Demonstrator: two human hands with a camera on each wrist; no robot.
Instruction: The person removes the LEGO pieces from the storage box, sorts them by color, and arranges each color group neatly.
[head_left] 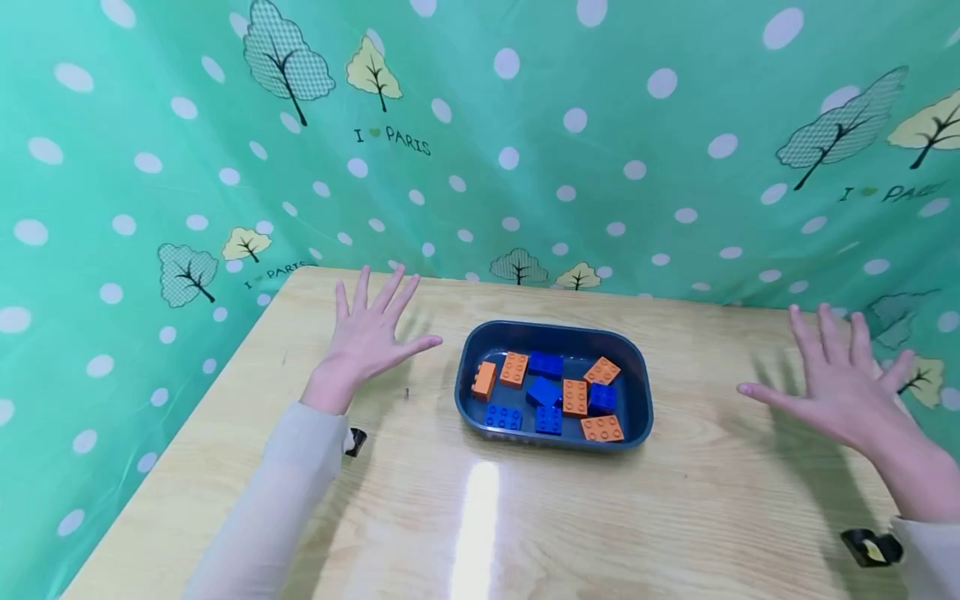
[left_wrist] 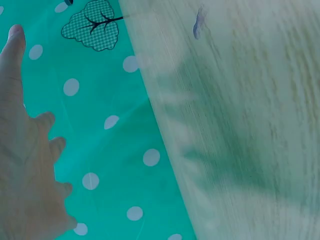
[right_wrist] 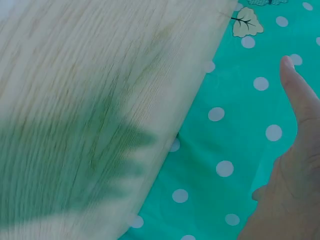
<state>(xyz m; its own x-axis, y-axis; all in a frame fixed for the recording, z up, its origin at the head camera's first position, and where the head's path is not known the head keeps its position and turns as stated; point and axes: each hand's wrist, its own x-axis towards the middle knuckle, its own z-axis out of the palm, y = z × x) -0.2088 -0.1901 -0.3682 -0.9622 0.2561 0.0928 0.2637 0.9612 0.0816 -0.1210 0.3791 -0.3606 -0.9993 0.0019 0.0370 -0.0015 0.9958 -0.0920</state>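
Observation:
Fingers spread wide, my left hand (head_left: 363,337) hovers over the table to the left of a dark blue tray (head_left: 553,327). My right hand (head_left: 847,396) is likewise spread, well to the tray's right, above the table's right side. Both hands hold nothing. Inside the tray lie several orange bricks (head_left: 575,398) and several blue bricks (head_left: 503,417), loose and turned different ways. One orange brick (head_left: 483,381) lies on its side by the left wall. In the wrist views, the left hand (left_wrist: 27,165) and the right hand (right_wrist: 295,175) show extended thumbs and no object.
The tray stands on a light wood-grain table (head_left: 600,517), with a bright light reflection in front of it. Behind and left hangs a green curtain (head_left: 465,108) with white dots and printed trees. Black wrist straps (head_left: 872,548) show at the sleeves.

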